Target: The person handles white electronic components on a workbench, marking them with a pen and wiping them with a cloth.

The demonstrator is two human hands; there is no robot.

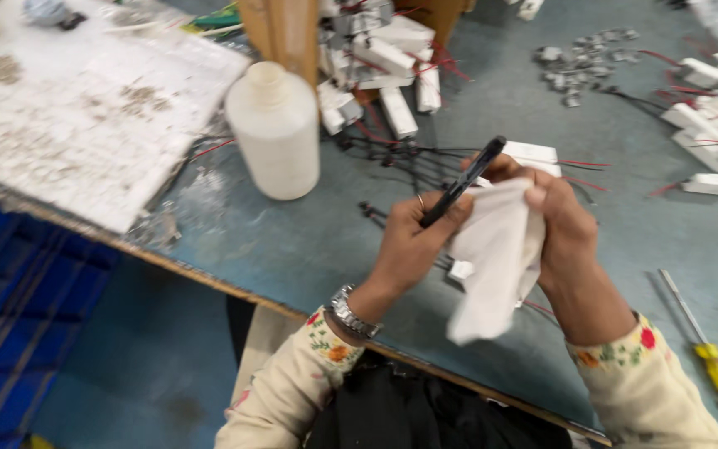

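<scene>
The left hand (413, 237) holds a flat black device (463, 181), thin like a phone seen edge-on, tilted so its upper end points up and to the right. Its grip is closed around the lower half of the device, fingers wrapped over the near edge, with a ring on one finger and a metal wristwatch (351, 313) on the wrist. The right hand (563, 224) is closed on a white cloth (496, 258), pinching its upper part between thumb and fingers just beside the device; the cloth touches the device's right face and hangs down loose below both hands. Both hands are held above the blue-grey counter (292, 241), near its front edge, and both sleeves are cream with small flower prints.

On the counter, left of the hands, a white plastic bottle (274, 129) stands upright with no cap. Behind the hands lies a tangle of black and red wires (392, 158), and beyond it a heap of small white rectangular blocks (388, 66) with wire leads. More such white blocks (708, 116) lie at the right edge, with a cluster of small grey metal pieces (579, 62) between the two groups. A screwdriver with a yellow handle (708, 349) lies on the counter to the right of the right forearm, well apart from the cloth. A stained white board (85, 108) covers the counter's left part
</scene>
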